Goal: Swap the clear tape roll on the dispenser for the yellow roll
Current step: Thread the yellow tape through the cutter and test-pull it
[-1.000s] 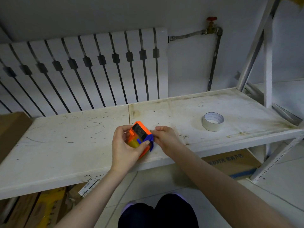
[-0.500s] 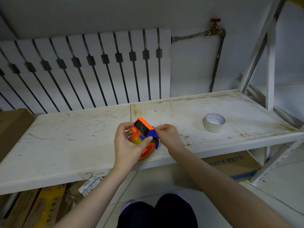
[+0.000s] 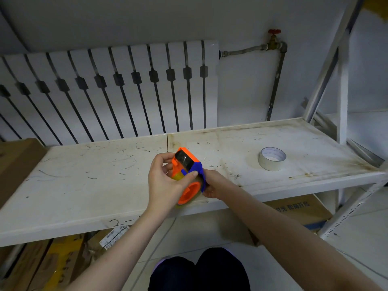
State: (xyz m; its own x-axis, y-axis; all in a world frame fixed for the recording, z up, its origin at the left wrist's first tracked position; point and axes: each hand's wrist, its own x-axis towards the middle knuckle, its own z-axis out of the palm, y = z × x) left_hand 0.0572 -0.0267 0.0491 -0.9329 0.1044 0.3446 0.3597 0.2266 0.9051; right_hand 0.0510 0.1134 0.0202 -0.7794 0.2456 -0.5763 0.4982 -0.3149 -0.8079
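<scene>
1. Both hands are on the orange plastic tape dispenser with the blue blade guard [image 3: 186,175], held just above the front edge of the scuffed white shelf [image 3: 84,185].
2. The left hand [image 3: 165,185] is wrapped around the dispenser from its 9 o'clock side, fingers [image 3: 165,159] curled over the top and the thumb pressed against the blue part. So it's clenched on the dispenser body.
3. The right hand [image 3: 214,183] comes in from 3 o'clock and grips the far side behind the blue guard. Its fingertips are hidden, but it's clearly holding on too.
4. A bit of yellow tape roll [image 3: 177,177] peeks out inside the dispenser, right under the left thumb. The orange hub faces roughly 6 o'clock, toward the person, so I'd guess the roll's axis runs that way too.
5. The pale, whitish-clear tape roll [image 3: 272,159] lies flat on the shelf at about 2 o'clock from the hands, well apart, nearer the right hand.
6. My read: the swap looks mostly done, and what's left is seating or threading the yellow roll.
</scene>
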